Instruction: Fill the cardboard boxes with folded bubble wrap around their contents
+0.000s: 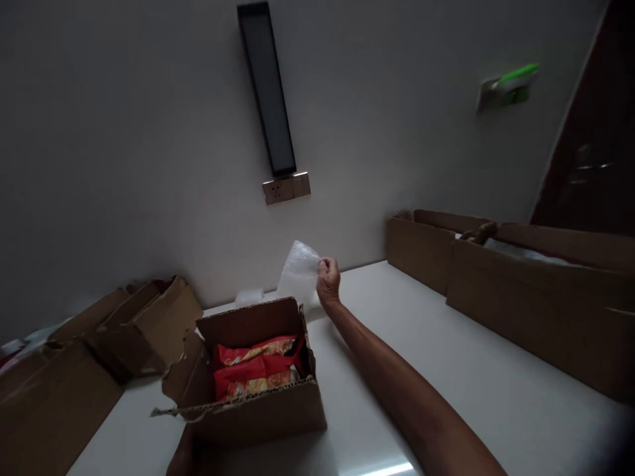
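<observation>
Fingers (323, 266) of right hand (329, 281) are pinched on wrap (297, 271) at worktop's (446, 357) far edge; box (258, 413) opened, packets (253, 370) not yet removed, left hand (181, 456) grip untellable.

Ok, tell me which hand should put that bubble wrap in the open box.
Probably right. The right hand pinches the bubble wrap just behind the open box; the left hand is low at the box's front, barely in view.

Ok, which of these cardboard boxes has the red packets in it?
The torn open box in the middle, nearest the right hand holding bubble wrap; red packets show inside. The left boxes and right boxes show none.
</observation>
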`<state>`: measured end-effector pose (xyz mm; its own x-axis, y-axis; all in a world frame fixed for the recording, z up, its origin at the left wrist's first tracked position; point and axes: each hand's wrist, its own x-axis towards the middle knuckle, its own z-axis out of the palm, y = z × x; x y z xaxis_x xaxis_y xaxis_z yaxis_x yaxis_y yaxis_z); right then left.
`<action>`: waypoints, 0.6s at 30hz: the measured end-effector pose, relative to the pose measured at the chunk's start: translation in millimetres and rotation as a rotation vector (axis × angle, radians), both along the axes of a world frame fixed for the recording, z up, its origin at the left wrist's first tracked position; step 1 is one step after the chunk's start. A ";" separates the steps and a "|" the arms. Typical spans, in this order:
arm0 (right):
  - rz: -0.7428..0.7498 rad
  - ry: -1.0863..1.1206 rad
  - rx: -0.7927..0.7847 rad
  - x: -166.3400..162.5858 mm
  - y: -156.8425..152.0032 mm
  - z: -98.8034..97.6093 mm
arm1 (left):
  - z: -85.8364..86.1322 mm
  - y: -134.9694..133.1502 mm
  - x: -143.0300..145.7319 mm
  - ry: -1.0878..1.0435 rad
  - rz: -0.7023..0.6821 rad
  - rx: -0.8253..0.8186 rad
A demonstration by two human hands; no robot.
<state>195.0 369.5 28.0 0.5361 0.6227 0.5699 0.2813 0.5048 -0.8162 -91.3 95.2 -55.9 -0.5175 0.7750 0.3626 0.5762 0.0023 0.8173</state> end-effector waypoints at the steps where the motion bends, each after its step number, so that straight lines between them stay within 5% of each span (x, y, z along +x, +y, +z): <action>1: 0.002 0.021 0.023 6.2 -8.6 9.9 | 0.2 1.6 0.3 -0.008 -0.019 0.000; 10: 0.099 0.045 -0.026 94.8 -140.0 76.5 | 7.2 1.9 -15.4 -0.088 -0.189 -0.012; 15: 0.192 -0.119 -0.263 96.4 -230.3 41.9 | 25.5 -39.3 -12.2 0.092 -0.001 0.172; 18: 0.225 -0.242 -0.409 86.0 -273.3 1.8 | 28.4 -84.7 10.3 0.316 -0.146 0.330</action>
